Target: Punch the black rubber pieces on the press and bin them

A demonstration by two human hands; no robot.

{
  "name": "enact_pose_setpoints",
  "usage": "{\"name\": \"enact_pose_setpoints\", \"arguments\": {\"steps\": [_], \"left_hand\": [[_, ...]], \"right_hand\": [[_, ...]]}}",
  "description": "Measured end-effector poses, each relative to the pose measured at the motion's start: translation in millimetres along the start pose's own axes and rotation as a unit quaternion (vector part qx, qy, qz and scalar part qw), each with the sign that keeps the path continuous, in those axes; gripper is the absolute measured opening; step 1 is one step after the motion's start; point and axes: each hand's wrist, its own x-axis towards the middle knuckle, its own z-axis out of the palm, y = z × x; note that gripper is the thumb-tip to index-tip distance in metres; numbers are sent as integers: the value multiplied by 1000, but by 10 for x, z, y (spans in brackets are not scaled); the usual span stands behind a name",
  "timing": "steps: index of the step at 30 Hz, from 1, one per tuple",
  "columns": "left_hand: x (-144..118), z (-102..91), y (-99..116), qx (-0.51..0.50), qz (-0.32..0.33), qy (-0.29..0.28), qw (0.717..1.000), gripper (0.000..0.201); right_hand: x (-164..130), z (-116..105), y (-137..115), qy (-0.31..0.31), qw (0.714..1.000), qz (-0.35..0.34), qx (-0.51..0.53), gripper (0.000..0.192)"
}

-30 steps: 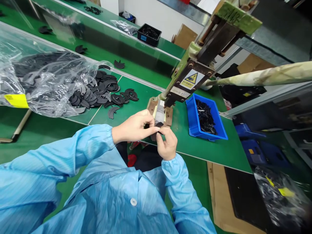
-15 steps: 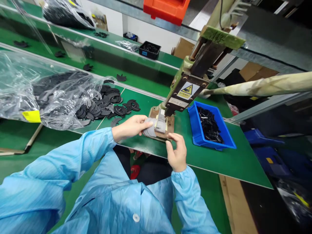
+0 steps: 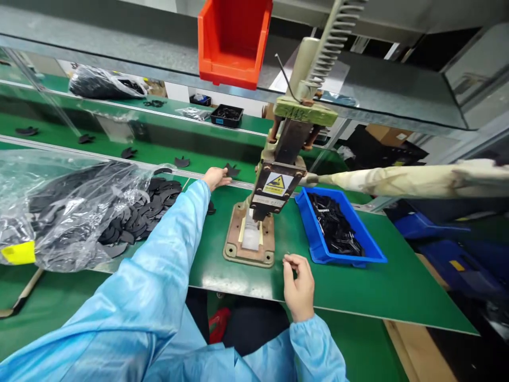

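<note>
A: Two hands, both away from the press (image 3: 274, 180). Left hand (image 3: 214, 176) is stretched far out to the conveyor edge, fingers laid on a black part (image 3: 231, 170) there; can't tell if it grips or only touches.

B: And the right hand (image 3: 299, 284)?

A: It rests at the table (image 3: 358, 297) front, thumb and forefinger pinched together, maybe on sth very small; too tiny to say.

B: How far along, by your judgement?

A: The die (image 3: 251, 237) under the ram looks free, no black piece in it. So one part seems done and put off, and loading of another one is not yet done.

B: What else is around?

A: Blue bin (image 3: 316, 233) with black scraps just right of the press, big plastic bag (image 3: 59, 207) w/ a heap of parts (image 3: 155, 199) at left, red bin (image 3: 230, 42) on the shelf above. The long lever (image 3: 417, 179) passes over the blue bin, so it could hinder a reach there.
</note>
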Motion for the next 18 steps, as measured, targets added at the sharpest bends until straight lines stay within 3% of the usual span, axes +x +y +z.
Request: {"name": "enact_pose_setpoints", "arguments": {"steps": [3,6,10,15,17,18], "left_hand": [[68,-76,-6,24,13,29,999,19],[-93,-345,-96,72,43,56,995,20],[-747,-852,-279,212,194,44,957,38],[-1785,-1467,-784,226,174,70,956,52],[-2014,-1689,-1065,302,212,87,925,57],[-2080,-1777,-1208,367,265,115,884,58]], "right_hand": [[-12,-23,-6,-2,1000,-3,-5,16],[-19,-34,-5,-7,1000,-11,1,15],[-29,-15,-13,2,1000,-27,14,17],[-56,-32,-112,5,999,-52,0,17],[0,-116,-155,-8,998,-55,-20,17],[57,-184,-165,-12,998,-54,-35,16]]}}
